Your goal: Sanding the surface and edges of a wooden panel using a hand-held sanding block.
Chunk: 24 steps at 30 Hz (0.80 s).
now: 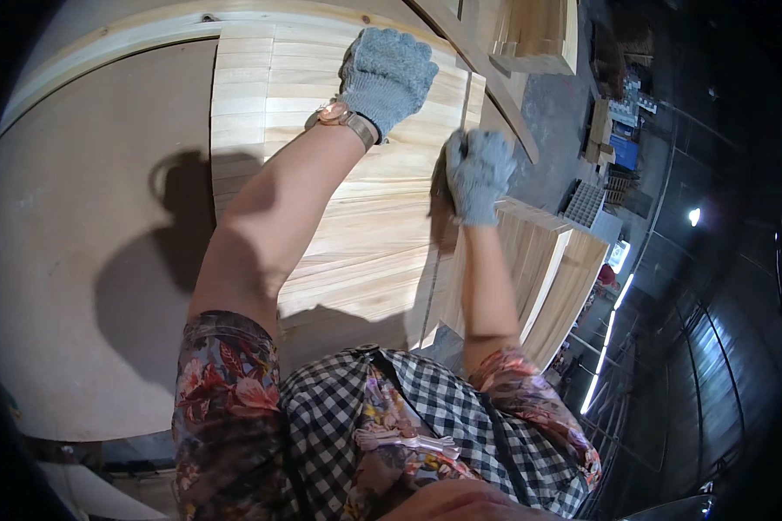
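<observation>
Pale wooden slats (356, 226) lie side by side in a row on a broad tan board. My left hand (389, 76), in a grey knit glove, rests on the far part of these slats. Its fingers curl under, and anything inside them is hidden. At the slats' right edge is my right hand (480, 178), in a matching glove. Its fingers are also bent closed, and the glove covers whatever lies beneath them. A wristwatch (346, 120) sits on my left wrist.
The tan board (96, 286) extends left, with my shadow across it. Stacked wooden strips (543, 278) stand right of the slats, and another wood bundle (534, 35) is at the far right. A narrow wooden bar (504, 108) slants past my right hand. A blue crate (624, 152) is farther off.
</observation>
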Each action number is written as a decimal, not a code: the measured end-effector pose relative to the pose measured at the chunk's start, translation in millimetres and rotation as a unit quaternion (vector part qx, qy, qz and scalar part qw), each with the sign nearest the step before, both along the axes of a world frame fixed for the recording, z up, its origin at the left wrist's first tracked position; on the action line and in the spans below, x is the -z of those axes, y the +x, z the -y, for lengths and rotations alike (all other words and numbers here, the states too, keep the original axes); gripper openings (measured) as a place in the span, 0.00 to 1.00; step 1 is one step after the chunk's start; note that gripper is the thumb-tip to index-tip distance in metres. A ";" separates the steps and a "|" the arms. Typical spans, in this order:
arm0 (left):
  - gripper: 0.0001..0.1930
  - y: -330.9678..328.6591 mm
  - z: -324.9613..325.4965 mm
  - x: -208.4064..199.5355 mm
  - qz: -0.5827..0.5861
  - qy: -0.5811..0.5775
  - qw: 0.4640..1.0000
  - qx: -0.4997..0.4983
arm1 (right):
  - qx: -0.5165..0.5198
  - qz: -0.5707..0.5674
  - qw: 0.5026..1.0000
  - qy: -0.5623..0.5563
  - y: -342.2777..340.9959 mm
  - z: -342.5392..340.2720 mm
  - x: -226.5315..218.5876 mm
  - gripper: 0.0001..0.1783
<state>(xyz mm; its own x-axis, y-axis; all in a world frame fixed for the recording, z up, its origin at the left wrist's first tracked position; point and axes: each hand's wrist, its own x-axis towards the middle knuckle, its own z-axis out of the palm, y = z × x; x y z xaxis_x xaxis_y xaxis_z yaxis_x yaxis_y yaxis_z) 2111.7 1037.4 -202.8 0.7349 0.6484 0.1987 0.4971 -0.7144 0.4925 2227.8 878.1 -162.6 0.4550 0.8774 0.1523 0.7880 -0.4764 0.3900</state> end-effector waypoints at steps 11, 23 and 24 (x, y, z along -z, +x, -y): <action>0.12 1.8 -0.9 -1.2 -0.002 0.008 1.000 0.005 | 0.046 -0.036 0.998 -0.008 -17.1 43.8 9.5 0.14; 0.15 18.1 1.5 -6.4 0.022 0.023 0.999 0.036 | -0.012 0.007 0.997 0.079 20.4 10.3 18.1 0.19; 0.14 17.5 2.5 -6.2 0.029 0.034 0.998 0.035 | 0.017 -0.035 0.993 0.112 -1.5 35.4 21.4 0.17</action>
<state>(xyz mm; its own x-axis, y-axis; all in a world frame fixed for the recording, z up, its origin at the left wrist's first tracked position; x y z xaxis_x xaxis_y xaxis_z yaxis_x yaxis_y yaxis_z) 2129.2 1034.9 -196.6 0.7644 0.5786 0.2845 0.4159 -0.7796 0.4682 2226.3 842.7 -184.0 0.5010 0.8090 0.3076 0.7913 -0.5721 0.2159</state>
